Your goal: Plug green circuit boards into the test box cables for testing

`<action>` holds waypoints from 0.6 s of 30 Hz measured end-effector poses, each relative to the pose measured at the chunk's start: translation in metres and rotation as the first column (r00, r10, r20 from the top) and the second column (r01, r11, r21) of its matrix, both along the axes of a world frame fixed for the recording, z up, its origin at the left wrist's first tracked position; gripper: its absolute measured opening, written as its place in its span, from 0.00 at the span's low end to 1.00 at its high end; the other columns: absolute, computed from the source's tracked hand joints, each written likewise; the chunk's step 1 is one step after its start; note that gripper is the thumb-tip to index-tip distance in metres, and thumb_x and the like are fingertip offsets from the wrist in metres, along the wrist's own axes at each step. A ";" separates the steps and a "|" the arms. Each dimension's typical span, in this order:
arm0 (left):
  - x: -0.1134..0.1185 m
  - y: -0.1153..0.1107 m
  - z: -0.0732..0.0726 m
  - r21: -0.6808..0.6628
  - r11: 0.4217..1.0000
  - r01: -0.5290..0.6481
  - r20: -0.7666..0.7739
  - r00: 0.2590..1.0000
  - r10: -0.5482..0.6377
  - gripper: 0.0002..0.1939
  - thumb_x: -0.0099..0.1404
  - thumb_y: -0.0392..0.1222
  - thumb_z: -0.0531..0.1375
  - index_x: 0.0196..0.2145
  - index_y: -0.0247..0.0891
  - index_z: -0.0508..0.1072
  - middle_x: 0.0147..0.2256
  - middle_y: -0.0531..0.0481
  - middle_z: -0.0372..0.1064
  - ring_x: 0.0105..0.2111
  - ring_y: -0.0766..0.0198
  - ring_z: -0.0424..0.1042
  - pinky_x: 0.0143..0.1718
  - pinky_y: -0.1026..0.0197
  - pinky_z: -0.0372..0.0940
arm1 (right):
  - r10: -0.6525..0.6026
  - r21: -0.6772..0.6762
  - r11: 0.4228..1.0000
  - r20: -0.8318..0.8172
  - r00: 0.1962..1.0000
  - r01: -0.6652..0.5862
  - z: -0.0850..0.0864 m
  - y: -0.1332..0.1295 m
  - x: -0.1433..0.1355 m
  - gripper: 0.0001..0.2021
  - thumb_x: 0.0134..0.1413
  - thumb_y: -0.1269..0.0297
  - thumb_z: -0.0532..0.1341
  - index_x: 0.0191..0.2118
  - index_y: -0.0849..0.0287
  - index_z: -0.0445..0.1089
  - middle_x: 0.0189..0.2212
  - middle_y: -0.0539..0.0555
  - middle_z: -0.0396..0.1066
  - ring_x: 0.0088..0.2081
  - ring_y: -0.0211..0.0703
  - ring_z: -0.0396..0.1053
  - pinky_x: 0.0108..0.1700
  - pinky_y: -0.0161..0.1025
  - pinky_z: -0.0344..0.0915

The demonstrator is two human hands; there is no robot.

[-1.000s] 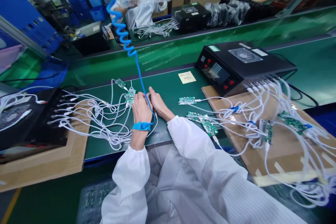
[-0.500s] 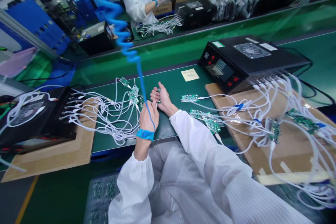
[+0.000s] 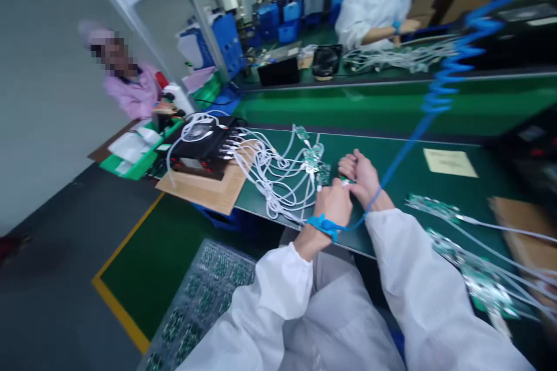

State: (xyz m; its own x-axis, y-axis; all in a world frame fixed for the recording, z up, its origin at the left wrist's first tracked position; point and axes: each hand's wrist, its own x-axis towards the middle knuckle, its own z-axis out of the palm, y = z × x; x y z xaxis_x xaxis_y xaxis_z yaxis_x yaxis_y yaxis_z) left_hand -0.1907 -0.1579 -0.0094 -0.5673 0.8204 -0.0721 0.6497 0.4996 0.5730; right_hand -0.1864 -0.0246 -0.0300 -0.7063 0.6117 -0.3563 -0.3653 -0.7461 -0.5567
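My left hand [image 3: 334, 204], with a blue strap round its wrist, is closed in a pinch at a white cable plug [image 3: 347, 181]. Facing it, my right hand [image 3: 364, 177] curls round a small green circuit board [image 3: 343, 178], mostly hidden by the fingers. Both hands meet just above the green bench. Close by on the left lie several wired circuit boards [image 3: 313, 157], their white cables [image 3: 272, 185] bundled towards a black box [image 3: 204, 145]. To the right rest more boards [image 3: 430, 207] with white cables attached.
A blue coiled cord [image 3: 444, 87] runs down to my left wrist strap. A yellow note [image 3: 450, 163] lies beyond my right hand. A clear tray of boards [image 3: 204, 295] sits below the bench edge. Co-workers are across the bench and at the far left, near a green bin [image 3: 130, 165].
The view has swung to the left, bringing a person in pink and the green bin into sight. My hands stay together, in nearly the same pose.
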 end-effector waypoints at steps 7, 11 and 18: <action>-0.012 0.002 0.009 0.073 0.993 -0.091 0.029 0.996 0.089 0.17 0.77 0.43 0.47 0.49 0.33 0.73 0.41 0.33 0.78 0.43 0.45 0.79 0.43 0.52 0.69 | 0.044 0.130 0.990 0.039 0.998 -0.049 0.010 0.013 -0.023 0.21 0.75 0.66 0.45 0.25 0.53 0.47 0.15 0.40 0.40 0.13 0.30 0.36 0.11 0.26 0.40; -0.018 0.007 0.011 0.129 0.987 -0.090 0.028 0.996 0.087 0.16 0.76 0.42 0.48 0.48 0.34 0.73 0.41 0.34 0.79 0.43 0.46 0.79 0.44 0.52 0.69 | 0.089 0.194 0.975 0.084 0.992 -0.104 0.019 0.023 -0.032 0.22 0.75 0.66 0.45 0.24 0.54 0.48 0.15 0.40 0.40 0.13 0.29 0.36 0.12 0.27 0.40; -0.026 0.014 0.013 0.158 0.982 -0.101 0.058 0.994 0.093 0.18 0.77 0.44 0.47 0.48 0.34 0.74 0.41 0.35 0.78 0.43 0.47 0.79 0.44 0.53 0.70 | 0.082 0.206 0.973 0.128 0.988 -0.107 0.027 0.028 -0.041 0.22 0.74 0.69 0.43 0.23 0.54 0.47 0.14 0.40 0.41 0.13 0.28 0.35 0.11 0.26 0.39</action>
